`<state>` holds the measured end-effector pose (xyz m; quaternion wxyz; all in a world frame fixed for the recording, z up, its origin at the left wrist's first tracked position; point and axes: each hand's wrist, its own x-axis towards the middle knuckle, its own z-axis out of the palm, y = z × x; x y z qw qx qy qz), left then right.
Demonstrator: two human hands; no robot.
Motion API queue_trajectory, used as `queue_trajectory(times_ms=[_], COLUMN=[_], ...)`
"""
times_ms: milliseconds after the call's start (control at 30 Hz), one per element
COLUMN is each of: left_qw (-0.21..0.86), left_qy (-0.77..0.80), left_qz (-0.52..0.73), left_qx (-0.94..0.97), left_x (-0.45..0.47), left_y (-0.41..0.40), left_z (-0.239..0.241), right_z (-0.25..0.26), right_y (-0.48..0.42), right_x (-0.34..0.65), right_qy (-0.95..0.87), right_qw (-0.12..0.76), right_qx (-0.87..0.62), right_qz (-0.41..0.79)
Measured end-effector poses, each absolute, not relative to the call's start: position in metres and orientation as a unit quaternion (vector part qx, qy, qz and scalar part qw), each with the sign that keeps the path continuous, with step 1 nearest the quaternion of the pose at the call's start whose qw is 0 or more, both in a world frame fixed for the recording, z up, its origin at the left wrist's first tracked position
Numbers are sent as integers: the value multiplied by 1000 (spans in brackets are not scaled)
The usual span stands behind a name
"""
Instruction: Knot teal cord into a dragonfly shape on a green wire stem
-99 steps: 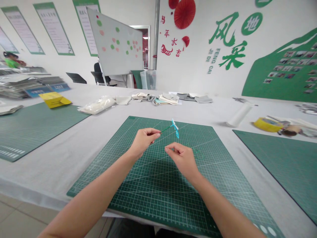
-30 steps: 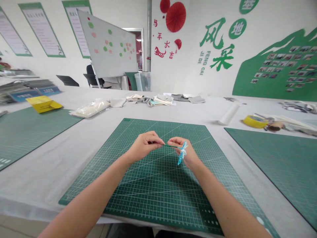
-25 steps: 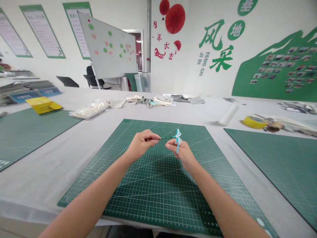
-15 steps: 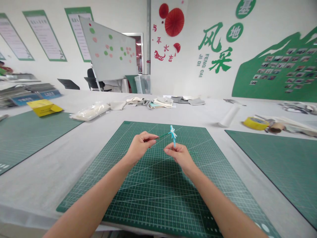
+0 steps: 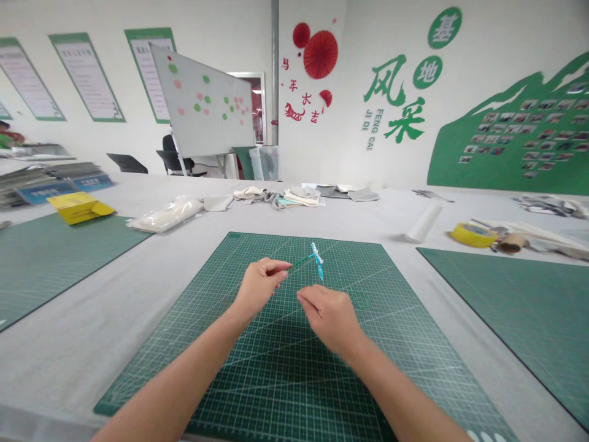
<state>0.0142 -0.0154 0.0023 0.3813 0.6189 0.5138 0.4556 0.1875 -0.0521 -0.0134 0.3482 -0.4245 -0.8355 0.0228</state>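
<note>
My left hand [image 5: 260, 285] pinches the near end of a thin green stem [image 5: 301, 262] above a green cutting mat [image 5: 230, 350]. At the stem's far end sits a small light-blue and white beaded ornament [image 5: 316, 259] with a blue tail hanging down. My right hand [image 5: 329, 316] hovers just below and to the right of the ornament. Its fingers are curled and pinched together; what they hold, if anything, is too small to make out.
The mat lies on a grey-covered table [image 5: 92, 294] between two more green mats [image 5: 50, 252] [image 5: 529, 301]. Beyond lie a yellow box [image 5: 79, 207], a clear plastic bag [image 5: 165, 214], folded cloths [image 5: 299, 196], a white roll [image 5: 423, 223] and yellow tape [image 5: 469, 234]. A whiteboard [image 5: 207, 104] stands behind.
My right hand left the ornament, where it was pinching a second ago, and dropped towards me. The left hand kept the stem, and the ornament swung up and away.
</note>
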Motion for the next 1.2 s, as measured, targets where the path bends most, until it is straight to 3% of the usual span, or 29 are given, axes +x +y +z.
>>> queue_trajectory(times_ms=[233, 567, 733, 933, 1200], left_qw=[181, 61, 48, 122, 222], left_qy=[514, 470, 403, 339, 320], left_qz=[415, 311, 270, 270, 320], left_qx=[729, 824, 873, 893, 864], left_x=[15, 18, 16, 16, 15], left_y=[-19, -29, -28, -32, -37], left_z=[-4, 2, 4, 10, 21], right_z=[-9, 3, 6, 7, -5], right_y=[-59, -54, -45, -31, -12], right_x=[183, 197, 208, 216, 220], right_qy=[-843, -809, -796, -735, -531], right_qw=[334, 406, 435, 464, 433], right_qx=[-393, -386, -419, -464, -437], right_qz=[-154, -177, -41, 169, 583])
